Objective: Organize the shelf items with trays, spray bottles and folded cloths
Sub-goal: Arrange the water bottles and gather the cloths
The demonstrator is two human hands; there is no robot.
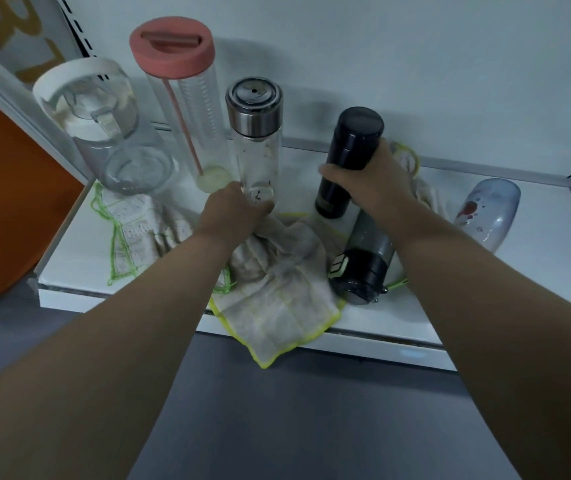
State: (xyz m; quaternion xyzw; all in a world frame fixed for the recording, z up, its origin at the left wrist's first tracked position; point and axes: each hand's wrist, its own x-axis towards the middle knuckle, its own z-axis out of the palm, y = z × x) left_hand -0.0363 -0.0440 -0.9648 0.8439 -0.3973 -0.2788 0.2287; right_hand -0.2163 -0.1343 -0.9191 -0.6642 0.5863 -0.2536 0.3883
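My left hand grips the base of a clear glass bottle with a steel cap, which stands upright on the white shelf. My right hand is wrapped around the middle of a tall black flask, also upright. A crumpled white cloth with a yellow edge lies under both forearms and hangs over the shelf's front edge. Another cloth, edged in green, lies to the left. A third cloth shows behind my right hand.
At the back left stand a clear bottle with a white lid and a tall clear bottle with a pink lid. A dark grey bottle lies on its side near the front. A pale printed bottle lies tilted at right.
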